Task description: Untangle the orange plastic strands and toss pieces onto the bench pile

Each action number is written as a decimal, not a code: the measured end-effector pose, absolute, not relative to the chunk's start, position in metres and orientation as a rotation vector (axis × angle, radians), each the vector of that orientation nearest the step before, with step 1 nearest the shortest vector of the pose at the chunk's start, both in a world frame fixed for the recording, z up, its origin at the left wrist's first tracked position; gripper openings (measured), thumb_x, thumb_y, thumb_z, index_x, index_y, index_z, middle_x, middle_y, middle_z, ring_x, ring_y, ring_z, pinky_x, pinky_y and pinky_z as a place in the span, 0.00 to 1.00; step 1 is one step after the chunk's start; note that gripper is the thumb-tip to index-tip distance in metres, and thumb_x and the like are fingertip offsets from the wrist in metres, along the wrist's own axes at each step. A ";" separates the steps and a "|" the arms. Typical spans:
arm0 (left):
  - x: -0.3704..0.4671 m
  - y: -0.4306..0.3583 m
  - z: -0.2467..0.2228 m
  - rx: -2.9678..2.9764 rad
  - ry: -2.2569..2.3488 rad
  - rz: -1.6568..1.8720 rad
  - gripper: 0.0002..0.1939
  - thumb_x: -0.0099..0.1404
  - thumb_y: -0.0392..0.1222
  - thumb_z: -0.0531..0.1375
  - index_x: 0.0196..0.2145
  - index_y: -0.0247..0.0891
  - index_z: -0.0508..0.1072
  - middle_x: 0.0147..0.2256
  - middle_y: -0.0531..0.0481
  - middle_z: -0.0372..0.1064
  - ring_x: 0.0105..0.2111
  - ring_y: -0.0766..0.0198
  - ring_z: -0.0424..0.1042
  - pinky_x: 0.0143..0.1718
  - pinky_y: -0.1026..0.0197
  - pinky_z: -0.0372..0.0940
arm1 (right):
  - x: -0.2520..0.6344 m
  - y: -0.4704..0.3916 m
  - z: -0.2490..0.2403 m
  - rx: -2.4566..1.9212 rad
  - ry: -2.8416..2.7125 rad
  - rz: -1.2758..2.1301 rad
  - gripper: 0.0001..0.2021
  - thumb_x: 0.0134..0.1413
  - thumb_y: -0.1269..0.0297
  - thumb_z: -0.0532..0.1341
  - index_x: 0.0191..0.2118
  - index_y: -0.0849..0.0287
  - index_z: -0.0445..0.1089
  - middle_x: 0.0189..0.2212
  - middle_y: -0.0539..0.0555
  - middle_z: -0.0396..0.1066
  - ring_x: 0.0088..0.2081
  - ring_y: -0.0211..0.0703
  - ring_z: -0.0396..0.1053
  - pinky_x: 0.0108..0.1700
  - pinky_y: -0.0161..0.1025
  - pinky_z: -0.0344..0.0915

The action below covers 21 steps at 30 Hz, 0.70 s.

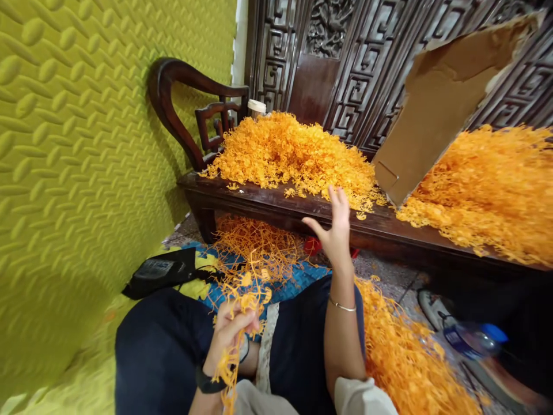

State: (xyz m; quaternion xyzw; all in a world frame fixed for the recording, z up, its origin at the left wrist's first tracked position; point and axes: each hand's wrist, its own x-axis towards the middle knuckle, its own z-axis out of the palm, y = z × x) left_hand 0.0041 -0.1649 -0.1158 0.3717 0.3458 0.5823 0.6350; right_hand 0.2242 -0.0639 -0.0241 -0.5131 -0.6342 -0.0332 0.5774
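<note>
My left hand is closed around a bunch of orange plastic pieces above my lap, with strands dangling below it. My right hand is raised at the front edge of the dark wooden bench, fingers apart and holding nothing. Just beyond its fingertips, a big heap of small orange pieces covers the bench seat. Under the bench, thin orange strands lie in a tangle on a blue mat.
A cardboard sheet stands between the heap and another orange pile. More orange pieces lie right of my leg. A bottle and a person's shoe are at right, a black bag at left.
</note>
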 end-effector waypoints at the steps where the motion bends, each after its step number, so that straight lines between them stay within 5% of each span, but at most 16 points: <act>1: 0.004 -0.166 -0.116 0.840 0.791 1.325 0.13 0.48 0.41 0.63 0.10 0.36 0.71 0.11 0.53 0.62 0.15 0.69 0.59 0.20 0.64 0.53 | 0.218 -0.059 -0.028 -1.191 -1.569 0.071 0.29 0.49 0.53 0.64 0.57 0.54 0.60 0.58 0.58 0.58 0.61 0.53 0.53 0.61 0.56 0.50; 6: -0.001 -0.165 -0.118 0.872 0.735 1.345 0.14 0.49 0.44 0.64 0.11 0.36 0.72 0.11 0.52 0.61 0.16 0.69 0.59 0.20 0.65 0.53 | 0.189 -0.065 -0.038 -0.970 -1.909 1.156 0.19 0.56 0.55 0.58 0.51 0.57 0.66 0.43 0.56 0.73 0.44 0.43 0.71 0.48 0.43 0.68; 12: -0.004 -0.163 -0.118 0.892 0.707 1.358 0.15 0.48 0.48 0.67 0.12 0.36 0.73 0.12 0.53 0.61 0.16 0.70 0.58 0.21 0.65 0.54 | 0.166 -0.063 -0.047 -0.670 -2.123 1.635 0.12 0.51 0.60 0.62 0.41 0.60 0.70 0.38 0.53 0.72 0.40 0.37 0.70 0.45 0.36 0.67; 16: -0.002 -0.158 -0.117 0.897 0.831 1.358 0.16 0.48 0.49 0.67 0.13 0.36 0.72 0.12 0.53 0.62 0.15 0.70 0.57 0.18 0.66 0.53 | 0.166 -0.061 -0.045 -0.661 -1.777 1.650 0.11 0.44 0.63 0.67 0.31 0.60 0.66 0.29 0.49 0.71 0.32 0.35 0.70 0.37 0.35 0.67; 21: 0.006 -0.153 -0.106 1.007 1.131 1.286 0.14 0.48 0.46 0.65 0.13 0.35 0.72 0.14 0.53 0.64 0.17 0.70 0.58 0.20 0.66 0.53 | 0.163 -0.064 -0.042 -0.891 -1.426 1.112 0.11 0.41 0.63 0.68 0.27 0.59 0.65 0.22 0.46 0.67 0.24 0.33 0.66 0.29 0.32 0.63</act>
